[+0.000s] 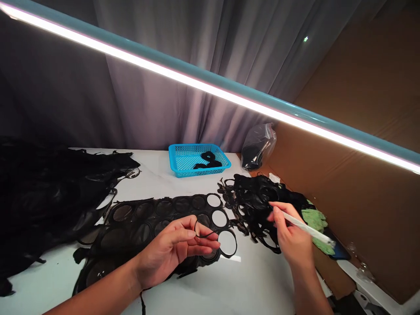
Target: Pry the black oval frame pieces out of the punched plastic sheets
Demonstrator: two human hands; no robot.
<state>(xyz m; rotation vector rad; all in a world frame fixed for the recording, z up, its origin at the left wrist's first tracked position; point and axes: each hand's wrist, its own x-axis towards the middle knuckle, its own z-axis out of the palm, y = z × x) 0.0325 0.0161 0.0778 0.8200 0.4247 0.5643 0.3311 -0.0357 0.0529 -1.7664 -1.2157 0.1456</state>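
My left hand is closed, thumb against fingers, on a thin black ring that looks like rubber. Below that hand lies a flat black sheet with rows of round outlines; several circles along its right edge are open and show the white table. My right hand grips a slim white pen-like tool, its tip pointing left toward a tangled heap of black scraps. Whether the tip touches the heap, I cannot tell.
A blue perforated basket at the back holds a few black pieces. Beside it stands a clear plastic bag with dark contents. A big black pile covers the left. Green cloth lies at right; a lit tube crosses overhead.
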